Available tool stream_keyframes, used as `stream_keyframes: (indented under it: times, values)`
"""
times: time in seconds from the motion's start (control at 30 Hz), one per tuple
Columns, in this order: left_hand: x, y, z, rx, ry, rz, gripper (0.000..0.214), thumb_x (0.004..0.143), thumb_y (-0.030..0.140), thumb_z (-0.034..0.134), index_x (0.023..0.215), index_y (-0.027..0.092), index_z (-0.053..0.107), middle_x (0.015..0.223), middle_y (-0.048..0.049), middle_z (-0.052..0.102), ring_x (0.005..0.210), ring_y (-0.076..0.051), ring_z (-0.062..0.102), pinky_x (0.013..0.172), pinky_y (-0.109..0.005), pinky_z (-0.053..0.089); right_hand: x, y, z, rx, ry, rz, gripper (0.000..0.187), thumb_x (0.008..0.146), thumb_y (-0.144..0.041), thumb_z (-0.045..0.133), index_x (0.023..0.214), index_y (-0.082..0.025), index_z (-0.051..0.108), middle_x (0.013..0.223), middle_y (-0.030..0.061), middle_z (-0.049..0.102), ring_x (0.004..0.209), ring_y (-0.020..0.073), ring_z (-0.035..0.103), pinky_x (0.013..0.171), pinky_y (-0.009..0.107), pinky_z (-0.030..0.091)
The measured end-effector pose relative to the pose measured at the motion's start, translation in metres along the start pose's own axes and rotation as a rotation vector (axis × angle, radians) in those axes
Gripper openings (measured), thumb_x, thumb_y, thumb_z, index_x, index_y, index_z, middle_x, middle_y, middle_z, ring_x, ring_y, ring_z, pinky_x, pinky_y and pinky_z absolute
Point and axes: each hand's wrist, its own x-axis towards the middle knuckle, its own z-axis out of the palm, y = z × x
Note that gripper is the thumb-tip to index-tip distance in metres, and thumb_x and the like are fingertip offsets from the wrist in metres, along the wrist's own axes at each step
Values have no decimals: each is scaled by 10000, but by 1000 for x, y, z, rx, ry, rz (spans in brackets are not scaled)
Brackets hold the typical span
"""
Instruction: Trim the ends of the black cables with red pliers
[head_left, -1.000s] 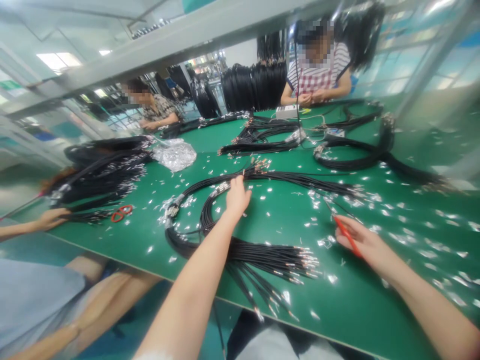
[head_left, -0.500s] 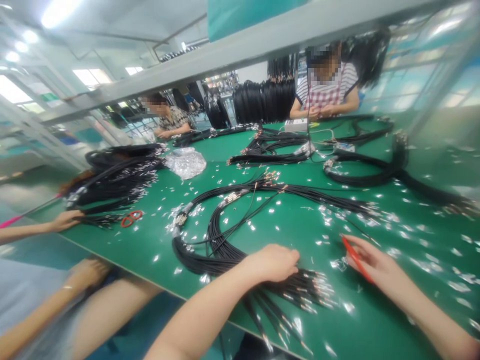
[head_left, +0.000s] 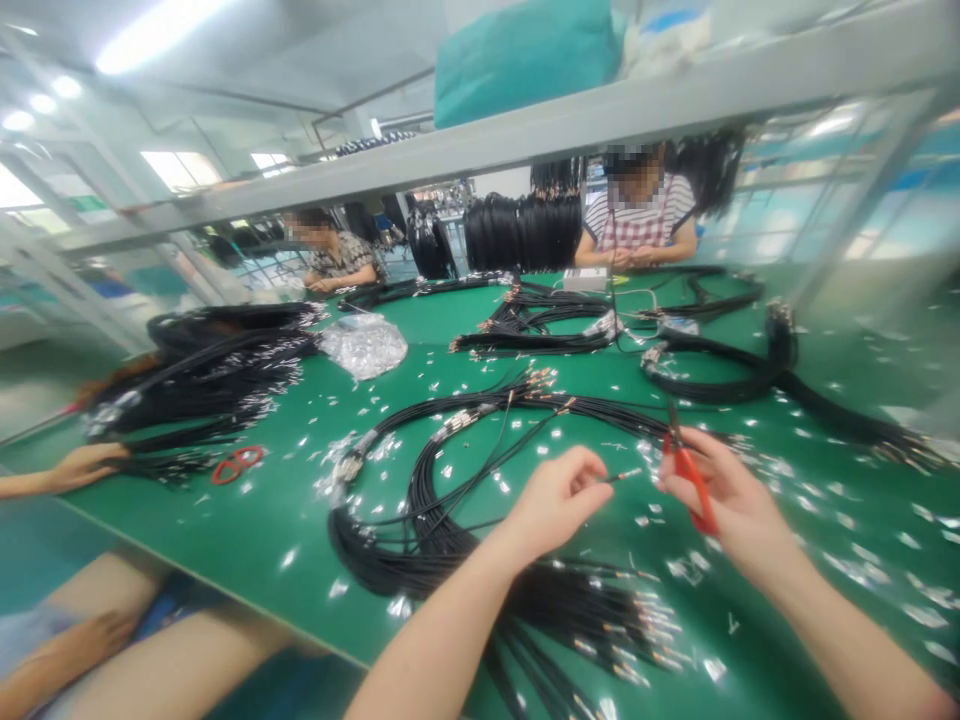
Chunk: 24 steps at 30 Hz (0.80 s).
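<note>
My left hand (head_left: 559, 497) pinches the end of a thin black cable (head_left: 619, 476), whose metal tip points right toward my right hand. My right hand (head_left: 720, 498) is closed around red-handled scissors (head_left: 688, 470), blades pointing up and away, close to the cable tip. Both hands hover above a bundle of black cables with metal ends (head_left: 585, 605) lying on the green table (head_left: 300, 520) near its front edge. More looped black cables (head_left: 465, 440) spread out behind my left hand.
Silvery scraps litter the table. Another red pair of scissors (head_left: 236, 463) lies at the left beside a person's hand (head_left: 82, 465). A clear bag (head_left: 364, 343) and cable heaps (head_left: 202, 375) sit further back. Two people work at the far side under a grey shelf.
My left hand came back from the far cable loops to the near bundle and lifted one cable end. My right hand raised the scissors toward that end.
</note>
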Motion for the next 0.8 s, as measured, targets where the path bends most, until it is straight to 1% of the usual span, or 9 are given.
stream_keyframes:
  times: [0.07, 0.17, 0.27, 0.33, 0.43, 0.5, 0.57, 0.73, 0.8]
  values:
    - [6, 5, 7, -36, 37, 30, 107, 753, 270, 529, 790, 173, 556, 658, 22, 524, 587, -95, 444, 560, -213, 356, 8, -12, 14, 57, -5, -50, 546, 680, -345, 681, 1172, -272, 455, 718, -13, 554, 590, 136, 538, 497, 247, 452]
    - [11, 5, 14, -128, 102, 42, 94, 737, 242, 545, 784, 164, 569, 651, 22, 514, 588, -93, 435, 561, -215, 353, 15, -20, 29, 95, -34, -19, 441, 710, -320, 654, 1117, -257, 500, 684, -30, 509, 522, 98, 480, 428, 206, 386]
    - [11, -2, 17, -227, 147, 7, 80, 729, 233, 548, 729, 155, 563, 613, 25, 490, 558, -86, 421, 540, -216, 342, 18, -17, 39, 71, -23, -18, 352, 699, -320, 663, 1017, -218, 554, 698, -7, 550, 598, 122, 532, 518, 234, 441]
    - [10, -8, 18, -307, 148, -71, 103, 722, 249, 547, 690, 151, 550, 564, 30, 471, 496, -77, 399, 493, -216, 322, 20, -14, 44, 77, -18, -20, 335, 689, -312, 672, 988, -209, 559, 702, 2, 571, 649, 140, 560, 590, 262, 469]
    - [9, -15, 19, -459, 120, -194, 154, 696, 292, 573, 679, 139, 559, 538, 24, 479, 437, -66, 379, 443, -213, 293, 24, -11, 49, 85, -57, -13, 296, 685, -306, 673, 937, -204, 557, 678, -4, 572, 615, 136, 564, 601, 279, 482]
    - [9, -17, 18, -569, 97, -245, 199, 684, 322, 597, 675, 124, 573, 543, 10, 497, 438, -64, 392, 442, -212, 289, 29, -12, 51, 76, -95, -20, 277, 684, -301, 671, 914, -200, 555, 667, -10, 568, 576, 124, 553, 585, 276, 482]
    - [9, -18, 15, -712, 41, -288, 230, 674, 338, 623, 669, 113, 578, 533, 6, 493, 439, -61, 397, 446, -211, 282, 33, -14, 53, 70, -138, -40, 260, 692, -293, 663, 910, -200, 557, 672, -10, 568, 570, 119, 547, 578, 270, 480]
    - [10, -25, 7, -1100, -172, -346, 210, 662, 295, 644, 635, 110, 548, 485, 34, 402, 404, -50, 331, 412, -206, 219, 43, -16, 58, 58, -252, -74, 199, 702, -242, 661, 879, -211, 577, 703, -11, 574, 623, 116, 546, 590, 242, 469]
    - [12, -28, 6, -1145, -177, -351, 187, 668, 271, 634, 642, 109, 543, 496, 33, 396, 405, -51, 331, 410, -208, 218, 45, -12, 61, 94, -264, -53, 200, 705, -236, 663, 883, -214, 574, 706, -15, 572, 616, 111, 539, 578, 236, 462]
